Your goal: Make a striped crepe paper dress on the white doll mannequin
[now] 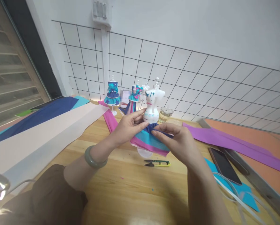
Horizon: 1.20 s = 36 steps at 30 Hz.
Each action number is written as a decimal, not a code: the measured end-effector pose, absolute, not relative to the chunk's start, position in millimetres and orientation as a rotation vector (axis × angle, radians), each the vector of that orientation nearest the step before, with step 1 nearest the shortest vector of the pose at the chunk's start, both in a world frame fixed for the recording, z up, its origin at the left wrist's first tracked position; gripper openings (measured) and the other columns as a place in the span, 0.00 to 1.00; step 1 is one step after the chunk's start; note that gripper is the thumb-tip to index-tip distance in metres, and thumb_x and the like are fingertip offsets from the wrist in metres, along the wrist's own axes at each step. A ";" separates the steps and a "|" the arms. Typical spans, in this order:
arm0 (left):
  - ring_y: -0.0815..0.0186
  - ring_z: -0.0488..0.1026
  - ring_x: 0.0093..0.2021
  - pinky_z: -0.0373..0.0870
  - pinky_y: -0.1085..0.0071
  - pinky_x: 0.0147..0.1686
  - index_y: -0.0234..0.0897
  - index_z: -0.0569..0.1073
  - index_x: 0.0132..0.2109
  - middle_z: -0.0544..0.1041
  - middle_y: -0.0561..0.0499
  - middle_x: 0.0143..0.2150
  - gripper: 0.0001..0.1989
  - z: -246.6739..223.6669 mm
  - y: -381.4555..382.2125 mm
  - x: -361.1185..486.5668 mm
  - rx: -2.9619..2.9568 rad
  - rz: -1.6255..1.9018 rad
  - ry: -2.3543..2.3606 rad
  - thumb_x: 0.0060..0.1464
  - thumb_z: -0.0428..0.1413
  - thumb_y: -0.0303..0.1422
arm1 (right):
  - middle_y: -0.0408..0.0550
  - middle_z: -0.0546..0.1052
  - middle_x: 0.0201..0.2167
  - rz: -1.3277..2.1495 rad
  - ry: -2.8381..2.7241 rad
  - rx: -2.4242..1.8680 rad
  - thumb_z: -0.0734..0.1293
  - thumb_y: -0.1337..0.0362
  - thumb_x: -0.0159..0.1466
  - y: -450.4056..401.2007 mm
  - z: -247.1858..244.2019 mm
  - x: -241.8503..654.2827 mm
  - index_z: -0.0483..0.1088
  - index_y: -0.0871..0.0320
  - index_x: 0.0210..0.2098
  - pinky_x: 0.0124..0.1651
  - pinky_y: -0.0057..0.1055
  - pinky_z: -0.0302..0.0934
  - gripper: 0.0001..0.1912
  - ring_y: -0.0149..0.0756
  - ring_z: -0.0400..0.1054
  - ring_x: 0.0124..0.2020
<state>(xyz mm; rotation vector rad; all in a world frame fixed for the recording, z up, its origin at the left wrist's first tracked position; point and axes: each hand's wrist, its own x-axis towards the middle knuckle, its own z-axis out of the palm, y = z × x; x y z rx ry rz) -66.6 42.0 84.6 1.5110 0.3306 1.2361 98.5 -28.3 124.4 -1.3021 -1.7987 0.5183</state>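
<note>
A small white mannequin (152,106) stands upright on the wooden table, with bits of blue and pink on its chest. Around its lower part hangs a skirt (151,141) in navy, light blue and pink bands. My left hand (130,126) is at the mannequin's left side in view, thumb and fingers pressed on the waist and the skirt's top edge. On the other side, my right hand (177,137) pinches the navy cloth near the waist between thumb and forefinger. Green and yellow thread snips (157,163) lie below the skirt.
Dressed small mannequins (112,93) stand behind, near a glass jar (165,114). Layered cloth (48,131) covers the left side. At right are purple cloth (233,145), a phone (224,165), blue cloth (247,193) and white strips. A wire grid (175,72) leans on the wall.
</note>
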 end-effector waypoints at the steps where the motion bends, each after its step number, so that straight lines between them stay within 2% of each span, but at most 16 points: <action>1: 0.57 0.66 0.57 0.66 0.62 0.55 0.39 0.63 0.60 0.69 0.44 0.58 0.30 84.3 42.0 -66.6 1.510 1.246 0.337 0.50 0.59 0.31 | 0.44 0.79 0.30 0.509 -1.817 -1.291 0.67 0.61 0.59 -28.8 124.4 97.6 0.76 0.56 0.31 0.37 0.32 0.67 0.06 0.36 0.72 0.33; 11: 0.58 0.66 0.57 0.63 0.63 0.57 0.37 0.59 0.62 0.70 0.43 0.56 0.33 84.5 42.5 -68.3 1.479 1.258 0.321 0.49 0.60 0.29 | 0.45 0.79 0.33 0.352 -1.789 -1.359 0.68 0.58 0.58 -31.1 123.6 89.1 0.75 0.55 0.35 0.36 0.32 0.65 0.08 0.38 0.72 0.35; 19: 0.58 0.67 0.56 0.64 0.61 0.55 0.36 0.58 0.63 0.71 0.41 0.56 0.36 87.1 39.6 -68.0 1.425 1.229 0.389 0.47 0.61 0.31 | 0.47 0.79 0.31 0.232 -1.773 -1.404 0.65 0.58 0.61 -28.0 118.9 89.4 0.75 0.56 0.33 0.32 0.33 0.62 0.10 0.39 0.72 0.32; 36: 0.57 0.70 0.54 0.67 0.61 0.53 0.36 0.58 0.62 0.73 0.41 0.53 0.36 87.8 38.8 -67.5 1.416 1.217 0.406 0.47 0.61 0.29 | 0.44 0.76 0.23 0.149 -1.744 -1.454 0.65 0.57 0.60 -20.5 114.4 88.6 0.74 0.58 0.26 0.26 0.28 0.55 0.12 0.33 0.65 0.23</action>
